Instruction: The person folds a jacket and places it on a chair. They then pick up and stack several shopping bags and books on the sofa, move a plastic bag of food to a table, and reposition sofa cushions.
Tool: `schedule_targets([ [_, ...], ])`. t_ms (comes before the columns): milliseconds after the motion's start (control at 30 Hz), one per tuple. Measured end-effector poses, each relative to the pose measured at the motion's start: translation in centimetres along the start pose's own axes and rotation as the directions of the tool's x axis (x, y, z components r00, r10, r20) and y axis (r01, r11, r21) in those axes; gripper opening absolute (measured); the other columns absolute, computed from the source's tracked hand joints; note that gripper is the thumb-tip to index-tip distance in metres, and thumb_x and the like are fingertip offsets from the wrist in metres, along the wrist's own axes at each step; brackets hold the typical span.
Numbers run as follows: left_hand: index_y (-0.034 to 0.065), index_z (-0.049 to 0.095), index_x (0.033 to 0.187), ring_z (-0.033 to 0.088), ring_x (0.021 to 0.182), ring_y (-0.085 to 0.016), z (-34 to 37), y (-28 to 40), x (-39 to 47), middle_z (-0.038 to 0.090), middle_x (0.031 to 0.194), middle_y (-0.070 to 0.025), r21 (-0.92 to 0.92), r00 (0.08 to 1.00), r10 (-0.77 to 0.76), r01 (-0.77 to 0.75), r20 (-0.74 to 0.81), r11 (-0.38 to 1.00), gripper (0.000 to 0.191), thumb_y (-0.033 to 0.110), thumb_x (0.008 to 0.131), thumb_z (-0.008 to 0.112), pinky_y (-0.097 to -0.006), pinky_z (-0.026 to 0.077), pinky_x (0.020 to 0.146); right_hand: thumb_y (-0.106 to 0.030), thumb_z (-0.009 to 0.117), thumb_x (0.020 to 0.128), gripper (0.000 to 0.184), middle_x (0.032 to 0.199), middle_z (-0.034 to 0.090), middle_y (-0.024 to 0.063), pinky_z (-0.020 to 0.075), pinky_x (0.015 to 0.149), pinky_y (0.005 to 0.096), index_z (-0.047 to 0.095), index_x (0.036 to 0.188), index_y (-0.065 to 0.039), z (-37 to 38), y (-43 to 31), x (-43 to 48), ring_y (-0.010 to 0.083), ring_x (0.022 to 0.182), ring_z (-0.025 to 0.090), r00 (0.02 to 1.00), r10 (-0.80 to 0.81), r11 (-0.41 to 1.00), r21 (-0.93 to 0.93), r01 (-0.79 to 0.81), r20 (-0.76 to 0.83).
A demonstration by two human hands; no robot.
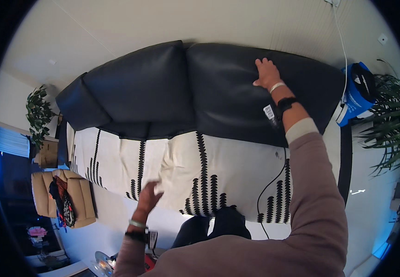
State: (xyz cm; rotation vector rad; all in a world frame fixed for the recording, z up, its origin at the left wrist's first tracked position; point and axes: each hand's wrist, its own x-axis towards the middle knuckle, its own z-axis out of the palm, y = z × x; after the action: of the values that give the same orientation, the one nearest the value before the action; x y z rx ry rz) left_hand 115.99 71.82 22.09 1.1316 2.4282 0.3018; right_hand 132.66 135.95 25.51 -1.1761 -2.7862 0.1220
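A sofa with black leather-like back cushions stands before me. Over its seat lies a cream cover (241, 162) with black leaf-like stripes; it is creased near the middle. My right hand (268, 73) reaches to the upper part of the right back cushion (220, 93), fingers spread, seemingly resting on it. My left hand (148, 198) hovers near the front edge of the cover, fingers curled apart, with nothing in it. The left back cushion (141, 86) leans beside a smaller black cushion (79, 104) at the far left.
A thin black cable (272, 181) runs across the cover. On the right are a blue bag (355, 100), a hanging white cord (342, 41) and a leafy plant (390, 121). On the left, a tan armchair (82, 200) holds clothes (61, 200), near another plant (37, 110) and a cardboard box (48, 153).
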Motion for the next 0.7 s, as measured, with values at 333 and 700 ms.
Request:
schedule_targets([
  [333, 0.0286, 0.028, 0.161, 0.026, 0.153, -0.040, -10.4, 24.0, 23.5, 0.025, 0.167, -0.0160, 0.212, 0.740, 0.494, -0.449, -0.457, 0.868, 0.130, 0.016, 0.053, 0.098, -0.0571, 0.029, 0.121, -0.016, 0.094, 0.061, 0.069, 0.118, 0.054, 0.0133, 0.0496, 0.097, 0.0457, 0.056, 0.118, -0.011, -3.9, -5.9, -15.5, 0.0361, 0.114, 0.056, 0.982, 0.006, 0.989, 0.145, 0.022, -0.188],
  [700, 0.0248, 0.053, 0.138, 0.052, 0.127, -0.032, -10.3, 24.1, 25.8, 0.057, 0.132, -0.0064, 0.380, 0.828, 0.445, -0.312, -0.341, 0.871, 0.102, 0.024, 0.048, 0.099, -0.0509, 0.040, 0.107, -0.016, 0.091, 0.068, 0.052, 0.115, 0.055, 0.0123, 0.0481, 0.098, 0.0438, 0.061, 0.111, -0.008, -5.3, -4.4, -18.3, 0.0338, 0.112, 0.055, 0.983, -0.036, 0.895, 0.432, 0.111, -0.178],
])
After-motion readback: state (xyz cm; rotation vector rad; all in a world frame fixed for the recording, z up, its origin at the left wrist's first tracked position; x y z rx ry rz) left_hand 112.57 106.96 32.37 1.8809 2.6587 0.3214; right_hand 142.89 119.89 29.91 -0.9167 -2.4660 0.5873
